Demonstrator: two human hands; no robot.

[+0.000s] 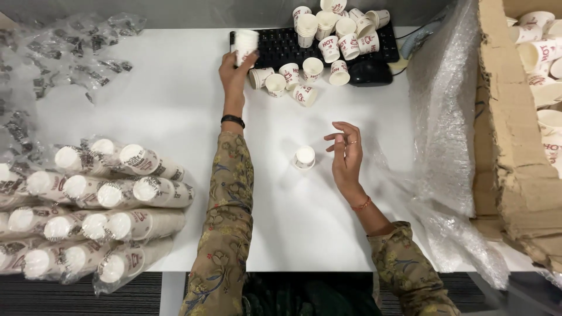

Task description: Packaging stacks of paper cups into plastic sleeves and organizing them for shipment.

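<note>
Left hand (pixel 234 73) grips a cup stack (pixel 245 47); right hand (pixel 345 155) hovers loosely curled beside an upturned cup (pixel 304 157).

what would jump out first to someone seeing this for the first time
Probably the wrapped sleeves of paper cups piled at the table's left edge, and the loose cups heaped over the black keyboard at the back. Between them, the left hand holds a short cup stack in its grip, while the right hand hovers open beside one upturned cup.
</note>
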